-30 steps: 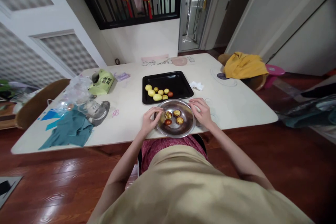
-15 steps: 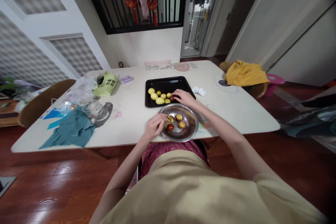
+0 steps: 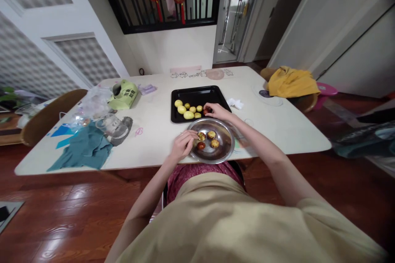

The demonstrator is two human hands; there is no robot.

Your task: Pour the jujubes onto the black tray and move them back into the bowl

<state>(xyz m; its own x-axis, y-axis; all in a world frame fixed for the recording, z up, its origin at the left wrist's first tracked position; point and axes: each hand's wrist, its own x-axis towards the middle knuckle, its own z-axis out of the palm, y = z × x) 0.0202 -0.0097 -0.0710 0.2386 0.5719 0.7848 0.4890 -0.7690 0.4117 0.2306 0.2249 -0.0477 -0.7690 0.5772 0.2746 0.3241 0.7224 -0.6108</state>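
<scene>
A shiny metal bowl [image 3: 224, 155] sits at the table's near edge, holding several small round pieces: speckled brown-and-yellow ones and a dark red one [image 3: 200, 146]. My left hand [image 3: 182, 144] reaches over the bowl's left rim, fingers closed at a speckled yellow round piece [image 3: 201, 136]. Just beyond lies a black rectangular tray [image 3: 202, 93], with several yellow, smooth, egg-shaped pieces [image 3: 189, 115] along its near side. Over the tray's near right corner, my right hand [image 3: 217, 111] has its fingers bent around a dark red round piece [image 3: 206, 111], partly hidden by them.
Crumpled white tissue [image 3: 236, 103] lies right of the tray. On the table's left are a teal cloth [image 3: 84, 148], a clear plastic container [image 3: 114, 128], plastic bags [image 3: 97, 102] and a green printed bag [image 3: 124, 95]. A yellow cloth [image 3: 291, 82] hangs over the right chair.
The view has shifted slightly. My right hand has moved a little on the dark red piece, which shows somewhat more to the right. My left hand stays at the bowl.
</scene>
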